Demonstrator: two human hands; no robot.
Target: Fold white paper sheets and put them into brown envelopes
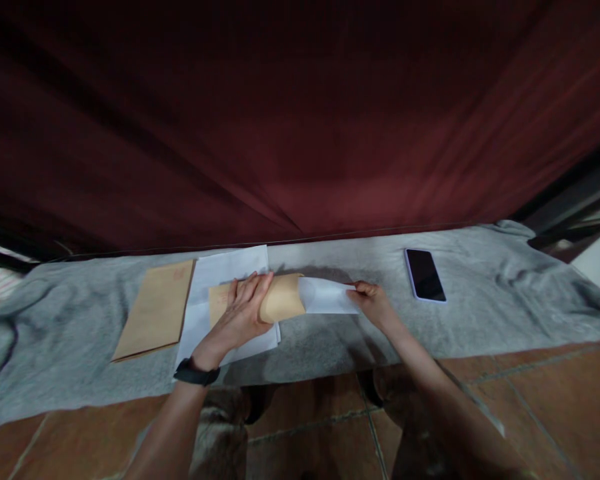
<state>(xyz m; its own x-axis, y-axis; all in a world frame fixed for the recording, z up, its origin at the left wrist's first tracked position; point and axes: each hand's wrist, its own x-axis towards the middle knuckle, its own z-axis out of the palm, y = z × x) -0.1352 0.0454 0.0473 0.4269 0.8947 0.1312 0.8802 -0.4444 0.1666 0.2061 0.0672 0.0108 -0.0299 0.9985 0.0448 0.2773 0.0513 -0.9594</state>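
A brown paper envelope (pixel 285 298) lies across a stack of white paper, its right end bulging apart. My left hand (pixel 245 310), a dark band on its wrist, rests over the envelope's middle. Its fingers lie across the top and its thumb is along the near edge, gripping it. A folded white sheet (pixel 327 296) sticks out of the envelope's right end; its other end is hidden inside. My right hand (pixel 373 303) pinches the sheet's right end between thumb and fingers. White papers (pixel 233 263) lie under the envelope and left hand.
Several stacked brown envelopes (pixel 157 310) lie to the left of the papers. A phone in a light purple case (pixel 425 275) lies to the right. Grey cloth (pixel 490 293) covers the narrow surface; a dark red curtain (pixel 300 133) hangs behind it. Floor tiles (pixel 320 407) show below.
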